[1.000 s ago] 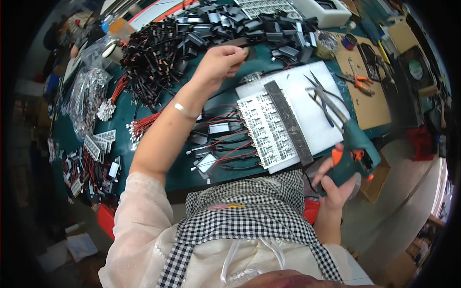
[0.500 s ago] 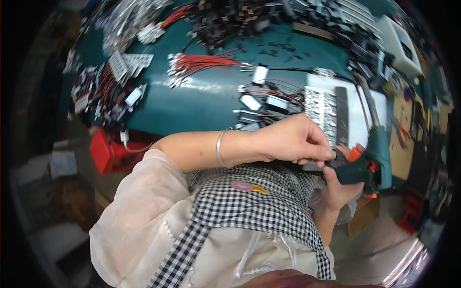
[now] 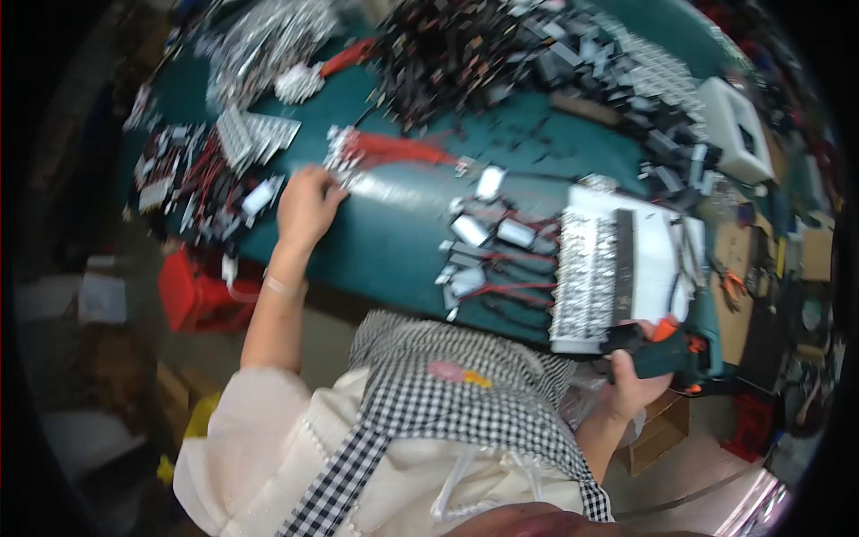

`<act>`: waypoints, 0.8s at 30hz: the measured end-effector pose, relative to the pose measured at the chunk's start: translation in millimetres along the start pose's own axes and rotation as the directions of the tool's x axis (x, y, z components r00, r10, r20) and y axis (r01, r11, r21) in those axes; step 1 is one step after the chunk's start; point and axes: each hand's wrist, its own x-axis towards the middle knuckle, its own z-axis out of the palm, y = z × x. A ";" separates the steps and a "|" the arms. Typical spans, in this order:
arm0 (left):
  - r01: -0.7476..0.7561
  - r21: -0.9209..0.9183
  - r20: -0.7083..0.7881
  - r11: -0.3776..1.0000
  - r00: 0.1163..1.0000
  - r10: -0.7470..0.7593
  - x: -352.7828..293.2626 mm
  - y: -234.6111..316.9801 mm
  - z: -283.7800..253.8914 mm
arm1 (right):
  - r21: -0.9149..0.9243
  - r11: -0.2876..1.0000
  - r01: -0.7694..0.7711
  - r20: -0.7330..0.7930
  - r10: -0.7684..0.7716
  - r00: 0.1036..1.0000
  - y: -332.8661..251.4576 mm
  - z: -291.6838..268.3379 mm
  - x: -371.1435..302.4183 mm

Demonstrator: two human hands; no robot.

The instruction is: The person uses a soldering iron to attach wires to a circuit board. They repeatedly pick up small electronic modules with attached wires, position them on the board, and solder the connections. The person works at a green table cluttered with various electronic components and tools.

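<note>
My left hand is over the left part of the green table, beside the white connector ends of a red wire bundle. Its fingers are bent and smeared by motion, and nothing can be made out in them. At the right front, my right hand is closed round a dark green power tool with orange parts. Close by lies a white board with rows of small silvery parts and a dark strip. Left of it are several white-and-grey modules with red and black wires.
A big heap of dark small parts covers the back of the table. At the far left lies a pile of wired modules. Clear plastic bags are behind it. A white bin stands far right, a red stool below left.
My left hand has left the tool's front end and swung far left to the red wire bundle. The right hand still holds the tool, slightly lower in view.
</note>
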 end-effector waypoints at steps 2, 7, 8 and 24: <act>0.014 -0.015 -0.023 1.000 1.000 -0.014 -6.5 -8.4 3.7 | 0.018 0.998 -0.068 0.049 0.067 0.997 0.8 -1.8 3.6; -0.012 -0.042 -0.123 0.999 0.992 0.007 -7.3 4.9 1.5 | 0.142 0.988 -0.065 0.076 0.054 0.996 -11.5 11.3 15.5; -0.021 -0.054 -0.119 0.998 0.993 0.014 -0.9 13.4 3.4 | 0.148 0.988 -0.055 0.061 0.046 0.997 -13.5 8.7 18.7; 0.121 -0.260 0.319 0.958 0.947 -0.033 -35.4 -5.0 -46.7 | 0.040 0.997 0.065 -0.135 -0.059 0.989 -41.8 -10.2 18.0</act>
